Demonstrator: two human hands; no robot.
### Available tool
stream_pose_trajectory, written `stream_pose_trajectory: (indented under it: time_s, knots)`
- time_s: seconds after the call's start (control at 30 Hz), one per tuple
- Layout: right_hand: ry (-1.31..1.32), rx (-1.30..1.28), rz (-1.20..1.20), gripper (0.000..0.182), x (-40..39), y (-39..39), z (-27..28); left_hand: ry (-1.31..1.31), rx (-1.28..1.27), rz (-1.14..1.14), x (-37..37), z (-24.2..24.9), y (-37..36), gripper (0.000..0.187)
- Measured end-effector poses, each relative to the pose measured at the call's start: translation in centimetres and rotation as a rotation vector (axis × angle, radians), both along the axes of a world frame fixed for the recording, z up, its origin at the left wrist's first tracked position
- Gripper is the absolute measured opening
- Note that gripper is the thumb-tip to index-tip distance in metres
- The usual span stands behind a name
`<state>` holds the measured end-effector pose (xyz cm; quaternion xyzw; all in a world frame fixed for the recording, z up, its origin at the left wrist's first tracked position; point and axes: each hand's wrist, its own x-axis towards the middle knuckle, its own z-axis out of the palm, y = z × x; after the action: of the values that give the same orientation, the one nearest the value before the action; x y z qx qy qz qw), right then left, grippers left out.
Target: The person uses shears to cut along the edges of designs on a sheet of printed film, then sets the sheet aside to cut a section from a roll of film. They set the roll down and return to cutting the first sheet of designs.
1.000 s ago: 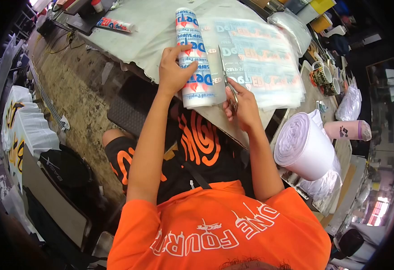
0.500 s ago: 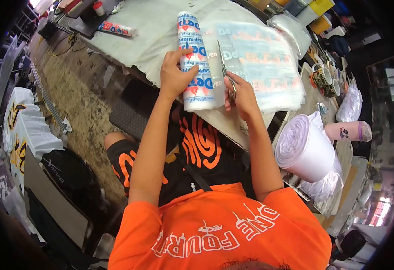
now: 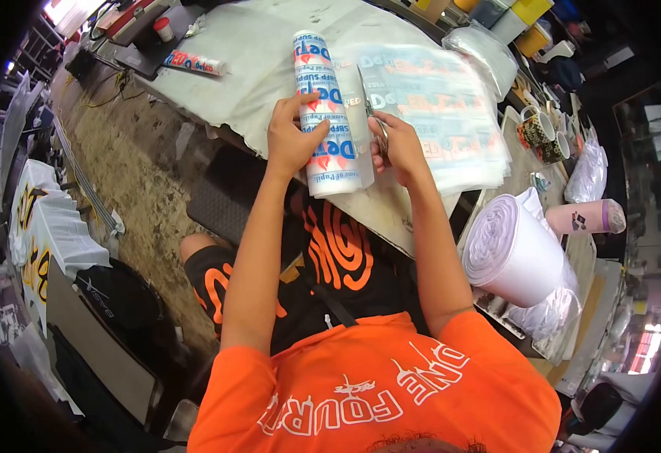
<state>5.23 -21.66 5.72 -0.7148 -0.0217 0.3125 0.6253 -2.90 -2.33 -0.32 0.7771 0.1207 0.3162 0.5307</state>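
A roll of printed film with blue and red lettering lies on the pale table. My left hand rests on its left side, thumb and fingers curved over the roll. In my right hand is a pair of scissors, its blades pointing away from me along the film just right of the roll. Whether the blades are parted is hard to tell. Right of the scissors lies a stack of printed translucent sheets.
A large white roll stands at the right, beside a pink roll and patterned mugs. A smaller printed roll and a red-capped container are at the table's far left. A dark seat is below the table edge.
The printed roll has shifted slightly left and nearer to me, with my left hand on it. My right hand and the scissors have moved a little left.
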Motion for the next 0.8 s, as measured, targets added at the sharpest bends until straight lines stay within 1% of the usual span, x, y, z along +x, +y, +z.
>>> stream_pose_trajectory:
  time_s: [0.03, 0.1, 0.3, 0.43, 0.5, 0.63, 0.7, 0.73, 0.8]
  knots:
    - [-0.003, 0.005, -0.002, 0.058, 0.1, 0.1, -0.1, -0.003, 0.005, -0.002, 0.1, 0.0, 0.0, 0.05]
    - [-0.024, -0.011, 0.02, 0.059, 0.1, 0.2, -0.2, -0.024, -0.065, 0.005, 0.2, -0.3, 0.0, 0.052]
    - [-0.039, -0.011, 0.024, 0.057, 0.6, 0.6, -0.2, -0.018, -0.046, 0.0, 0.3, -0.5, 0.1, 0.052]
    - [-0.024, 0.034, -0.035, 0.054, 2.0, 2.1, -0.2, -0.019, -0.046, -0.021, 0.2, -0.1, 0.0, 0.052]
    - [-0.024, 0.014, 0.007, 0.056, 2.1, 2.4, 0.0, -0.039, -0.077, -0.018, 0.2, -0.1, -0.2, 0.052]
    - [-0.081, -0.031, 0.014, 0.056, 2.2, 2.4, -1.2, -0.006, -0.023, -0.022, -0.1, 0.1, -0.2, 0.052]
    - [-0.111, -0.022, 0.023, 0.05, 2.7, 2.4, -1.5, 0.0, 0.012, -0.011, -0.1, 0.1, -0.1, 0.051]
    - [-0.12, -0.012, 0.014, 0.05, 3.0, 2.5, -1.5, 0.002, 0.01, -0.011, 0.0, -0.1, 0.0, 0.052]
    - [-0.078, -0.018, -0.024, 0.047, 4.0, 3.1, -1.0, -0.016, 0.023, -0.008, 0.0, 0.1, -0.1, 0.052]
